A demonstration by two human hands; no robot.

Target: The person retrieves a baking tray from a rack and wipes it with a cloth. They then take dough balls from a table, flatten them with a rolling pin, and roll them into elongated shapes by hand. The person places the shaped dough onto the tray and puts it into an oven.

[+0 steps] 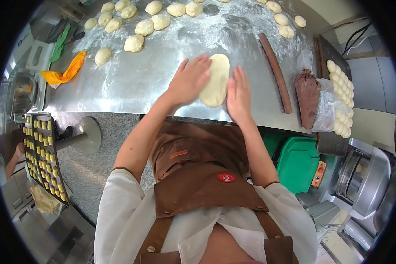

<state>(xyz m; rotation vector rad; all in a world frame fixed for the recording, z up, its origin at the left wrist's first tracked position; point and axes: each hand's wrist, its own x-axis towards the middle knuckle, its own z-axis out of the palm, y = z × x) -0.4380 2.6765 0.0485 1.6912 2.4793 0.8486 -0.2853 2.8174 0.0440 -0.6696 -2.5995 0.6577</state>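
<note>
A flattened oval of pale dough (217, 81) lies lengthwise before me on the floured steel worktable (118, 89). My left hand (192, 79) is spread flat along its left edge, the fingertips touching or just over the dough. On the other side, my right hand (239, 92) stands on edge beside the dough with its fingers extended. Neither hand grips anything. Farther right rests a long brown rolling pin or rod (275, 72), apart from both hands. Several dough balls (134, 43) sit toward the back left, and more dough pieces (281, 19) lie at the back right.
A piping bag of brown filling (307, 99) and a tray of white dough balls (341, 99) are at the right. An orange bag (66, 72) and a green cloth (61, 43) lie left. Another person's hand (19, 150) is by a tray of small rolls (46, 151).
</note>
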